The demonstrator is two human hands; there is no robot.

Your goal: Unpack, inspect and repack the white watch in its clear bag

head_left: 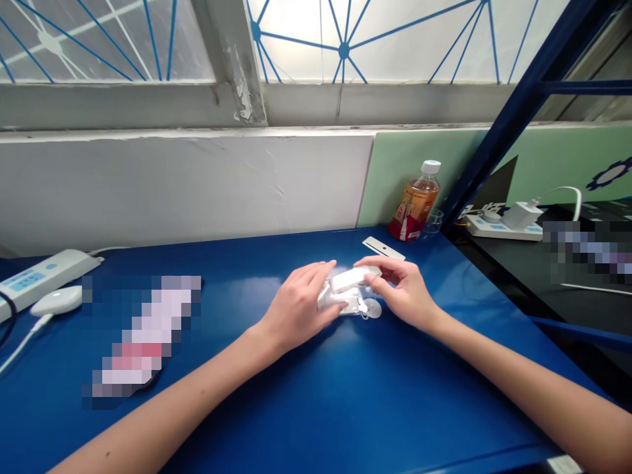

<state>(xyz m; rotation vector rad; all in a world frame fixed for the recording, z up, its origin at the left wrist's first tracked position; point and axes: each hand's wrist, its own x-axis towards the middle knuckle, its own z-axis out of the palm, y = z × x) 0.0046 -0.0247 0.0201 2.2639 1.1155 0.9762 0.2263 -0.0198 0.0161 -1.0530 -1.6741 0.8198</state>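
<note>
Between my hands is a small white oblong piece (349,280), its exact kind unclear. My right hand (407,289) pinches its right end with thumb and fingers. My left hand (302,303) closes around a clear, shiny plastic piece (351,305) that lies just under the white one; the fingers hide part of it. A small round translucent disc (373,308) hangs or lies at the right side of the clear piece, beside a thin white chain-like strip. Both hands are low over the blue tabletop (296,408).
Behind my right hand lies a flat white strip (384,249) with a dark line. A drink bottle (416,201) stands near the wall beside a clear cup (433,222). To the left are a pixelated flat object (153,336), a white charger (56,301) and a power strip (49,273).
</note>
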